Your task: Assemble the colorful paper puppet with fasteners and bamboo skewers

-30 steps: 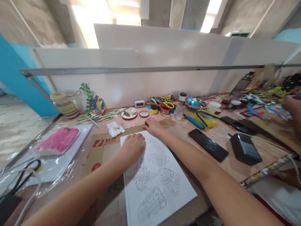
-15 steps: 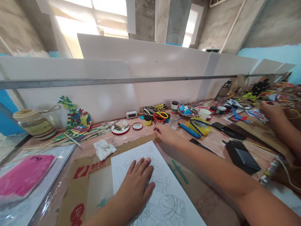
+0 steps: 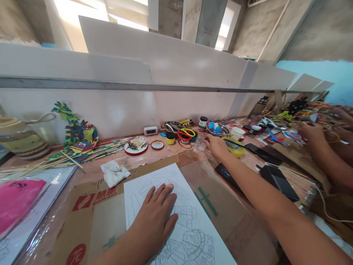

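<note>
Stretching across the cluttered counter (image 3: 171, 152), the right hand (image 3: 217, 145) has left the drawing (image 3: 168, 213) since a second ago and now reaches, fingers loose and grasping nothing, beside the yellow bowl (image 3: 234, 149) and small glass (image 3: 200, 144). The left hand (image 3: 156, 221) has slid down and lies flat and open on the drawing, pinning it to the cardboard (image 3: 107, 217). A co-worker's hands (image 3: 314, 132) work at far right.

Bare cardboard (image 3: 220, 206) lies open between the drawing sheet (image 3: 176, 221) and the outstretched right hand (image 3: 217, 145). Ahead of that hand the way is crowded: a clear cup (image 3: 200, 144), scissors (image 3: 185, 134), paint pots (image 3: 203, 123), a yellow bowl (image 3: 234, 150). A black phone (image 3: 224, 173) lies just under the forearm, and another person's hands (image 3: 314, 134) block the right.
</note>
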`<state>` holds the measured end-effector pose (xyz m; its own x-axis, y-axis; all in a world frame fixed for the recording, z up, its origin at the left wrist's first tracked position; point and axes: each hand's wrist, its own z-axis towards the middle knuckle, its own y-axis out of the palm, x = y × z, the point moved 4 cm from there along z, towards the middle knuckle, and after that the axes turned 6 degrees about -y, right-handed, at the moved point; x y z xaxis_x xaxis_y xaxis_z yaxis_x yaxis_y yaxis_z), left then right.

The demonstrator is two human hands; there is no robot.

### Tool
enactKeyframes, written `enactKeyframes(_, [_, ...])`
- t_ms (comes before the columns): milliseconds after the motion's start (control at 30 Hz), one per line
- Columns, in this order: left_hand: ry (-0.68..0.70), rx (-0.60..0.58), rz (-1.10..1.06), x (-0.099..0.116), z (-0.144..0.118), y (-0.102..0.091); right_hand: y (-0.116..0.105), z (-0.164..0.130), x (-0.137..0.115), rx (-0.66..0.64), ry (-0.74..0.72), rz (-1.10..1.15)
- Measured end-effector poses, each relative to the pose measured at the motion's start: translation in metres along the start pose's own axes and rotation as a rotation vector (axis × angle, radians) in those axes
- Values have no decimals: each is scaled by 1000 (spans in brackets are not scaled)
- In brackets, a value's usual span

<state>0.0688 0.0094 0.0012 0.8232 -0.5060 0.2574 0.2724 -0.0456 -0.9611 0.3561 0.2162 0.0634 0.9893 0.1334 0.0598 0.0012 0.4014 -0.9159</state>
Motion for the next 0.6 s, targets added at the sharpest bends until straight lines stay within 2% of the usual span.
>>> enactKeyframes(133, [-16, -11, -13, 1, 1, -2, -6, -2, 1, 11, 3, -4])
enactKeyframes(300, [-19, -22, -39, 3, 2, -5, -32, -10, -8, 58, -22, 12])
enactKeyframes(467, [-45, -83, -33, 5, 3, -9, -55, -16, -50, 75, -129, 88])
enactKeyframes(600, [-56, -96, -37, 5, 3, -10, -50, -11, -95, 42, -245, 143])
